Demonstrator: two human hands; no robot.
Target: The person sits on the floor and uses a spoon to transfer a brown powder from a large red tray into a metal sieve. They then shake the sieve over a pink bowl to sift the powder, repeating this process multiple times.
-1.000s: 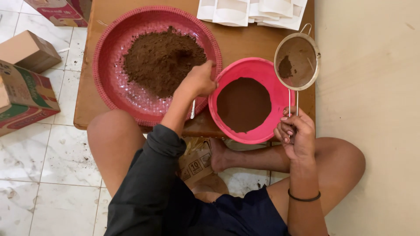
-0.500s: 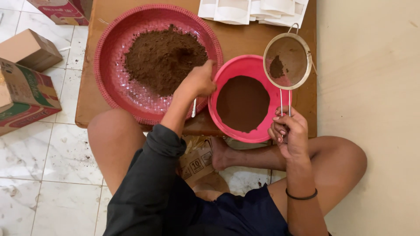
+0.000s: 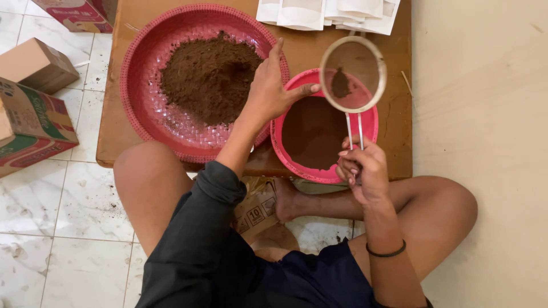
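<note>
My right hand (image 3: pixel 362 171) grips the wire handle of a round metal sieve (image 3: pixel 353 74), held above the far side of a pink bowl (image 3: pixel 374 122). A small clump of brown powder lies in the mesh. The bowl holds fine brown powder (image 3: pixel 314 134). My left hand (image 3: pixel 271 91) hovers where the bowl's rim meets a large red woven tray (image 3: pixel 137 114), thumb and index finger spread, thumb close to the sieve's edge. A heap of coarser brown powder (image 3: pixel 208 77) fills the middle of the tray.
Tray and bowl stand on a low wooden table (image 3: pixel 399 114) over my crossed legs. White pouches (image 3: pixel 328 12) lie at its far edge. Cardboard boxes (image 3: pixel 34 65) (image 3: pixel 28 131) sit on the tiled floor at left. Beige flooring (image 3: pixel 485 114) lies to the right.
My right hand has brought the sieve left, from beside the bowl to above it and close to my left hand. The left hand has spread its thumb and index finger.
</note>
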